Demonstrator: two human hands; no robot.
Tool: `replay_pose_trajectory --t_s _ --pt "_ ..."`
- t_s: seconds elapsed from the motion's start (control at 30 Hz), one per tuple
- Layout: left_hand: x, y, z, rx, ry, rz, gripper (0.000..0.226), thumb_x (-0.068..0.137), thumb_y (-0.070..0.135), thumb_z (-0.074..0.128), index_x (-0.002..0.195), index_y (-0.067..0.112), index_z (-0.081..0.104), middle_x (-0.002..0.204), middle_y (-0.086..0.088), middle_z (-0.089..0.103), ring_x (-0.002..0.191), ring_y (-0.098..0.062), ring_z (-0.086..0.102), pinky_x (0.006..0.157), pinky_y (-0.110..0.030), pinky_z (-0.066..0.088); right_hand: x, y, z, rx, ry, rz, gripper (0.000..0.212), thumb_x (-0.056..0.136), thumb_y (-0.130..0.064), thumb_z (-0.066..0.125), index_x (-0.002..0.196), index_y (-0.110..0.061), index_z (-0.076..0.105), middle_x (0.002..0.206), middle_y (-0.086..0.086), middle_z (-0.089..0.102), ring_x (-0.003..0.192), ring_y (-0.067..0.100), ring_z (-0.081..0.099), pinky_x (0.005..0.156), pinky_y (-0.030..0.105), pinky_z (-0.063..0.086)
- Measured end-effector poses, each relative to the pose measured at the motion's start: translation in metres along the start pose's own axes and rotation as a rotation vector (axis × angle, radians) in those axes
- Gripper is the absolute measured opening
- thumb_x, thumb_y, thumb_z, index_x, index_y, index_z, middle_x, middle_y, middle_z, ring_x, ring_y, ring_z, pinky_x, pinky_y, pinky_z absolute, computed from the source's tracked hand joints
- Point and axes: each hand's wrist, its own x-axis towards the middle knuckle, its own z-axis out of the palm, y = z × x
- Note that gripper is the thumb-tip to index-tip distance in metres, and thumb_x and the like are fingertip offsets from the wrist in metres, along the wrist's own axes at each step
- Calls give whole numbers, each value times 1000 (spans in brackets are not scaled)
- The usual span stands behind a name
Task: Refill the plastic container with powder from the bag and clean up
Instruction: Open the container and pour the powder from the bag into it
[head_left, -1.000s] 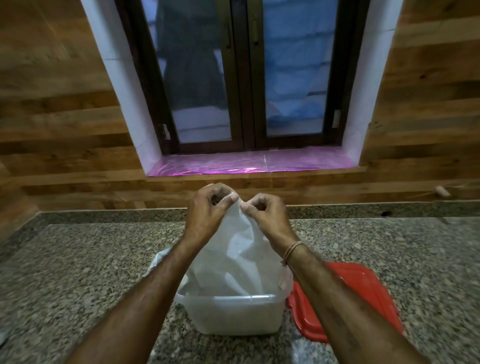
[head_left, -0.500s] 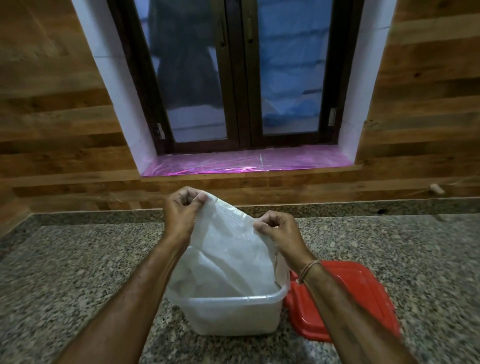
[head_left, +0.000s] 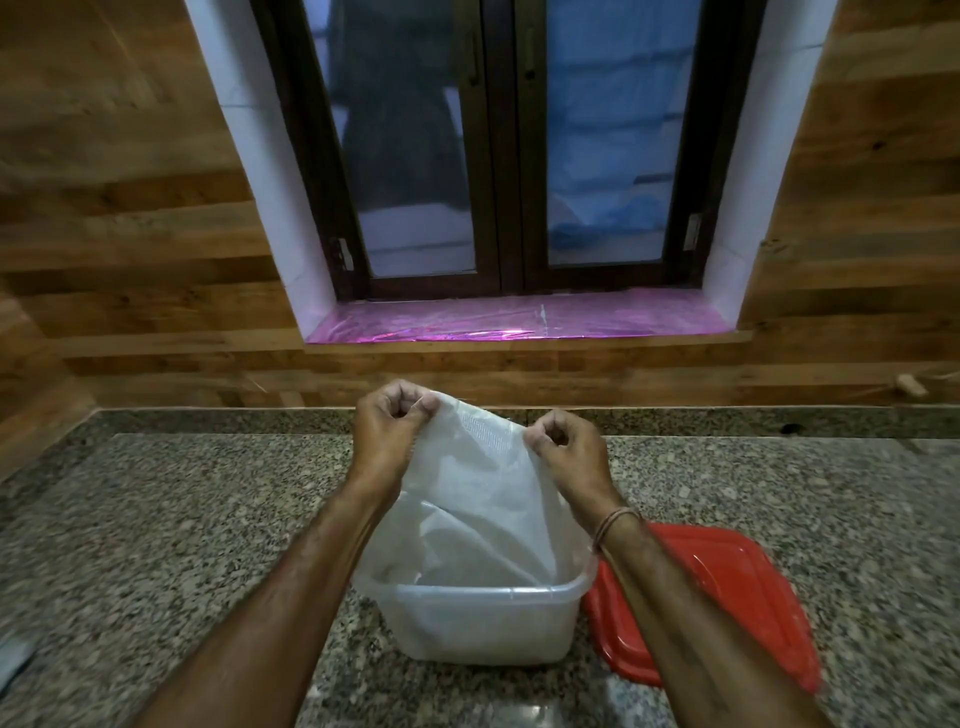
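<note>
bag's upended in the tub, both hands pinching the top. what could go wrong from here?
1. The bag is wider than the plastic container at its left rim, so powder might spill onto the granite counter.
2. The left hand and right hand only pinch thin plastic; a slip could drop the bag.
3. The red lid lies touching the container, so a tug on the bag could shove the light tub around.
</note>
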Motion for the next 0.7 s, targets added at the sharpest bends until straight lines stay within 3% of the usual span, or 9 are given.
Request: replay_pose_trajectory --t_s 0.1,0.23,0.3,0.37,0.47,0.53,0.63,0.7 --pt "2 -3 -2 -23 25 -27 20 94 11 73 76 11 67 72 -12 62 63 -13 56 56 -21 48 -6 3 -5 -138 -27 -16 16 86 -11 77 73 -13 68 68 -10 65 65 4 55 65 28 47" --pt "1 -2 4 4 58 -55 17 94 11 73 77 9 69 70 -6 58 56 -1 49 56 -19 43 -17 7 -9 -296 -94 -17 12 84 -18 75 75 -21 68 72 -7 70 68 6 59 68 33 51" --pt "2 3 7 39 -2 -13 19 92 12 74 74 14 69 68 -6 61 59 -2 52 60 -21 45 -16 4 -15 -140 -189 -14 7 88 -14 74 84 -20 74 85 2 75 74 6 62 72 32 54" --pt "3 11 13 97 -131 38 15 90 16 75 75 16 71 74 -17 69 67 -13 59 64 -30 49 -12 -6 -19 54 -273 -8 7 93 -14 74 100 -15 77 97 10 77 84 9 66 78 30 57" --pt "2 23 28 96 -184 79 10 89 17 76 80 13 74 81 -21 72 71 -22 65 68 -40 56 -6 -21 -11 31 -270 -48 11 92 -16 74 83 -10 75 79 2 74 72 11 64 67 32 53" --pt "3 25 29 81 -179 72 11 93 23 74 86 14 75 84 -14 75 76 -25 71 73 -45 60 -4 -25 -6 58 -222 -40 18 92 -15 73 74 -12 70 71 -1 67 67 11 58 63 29 47" --pt "3 10 6 264 -248 41 22 91 41 73 93 20 74 87 2 77 81 -18 74 75 -41 60 1 -25 -16 264 -170 43 24 99 -14 68 81 1 63 78 11 63 73 19 53 64 29 45" --pt "0 -4 -11 371 -297 -18 35 82 54 73 88 20 74 83 2 78 78 -18 75 74 -47 62 4 -23 -22 333 -160 117 26 100 -19 68 86 2 64 85 16 64 80 24 54 69 34 46"
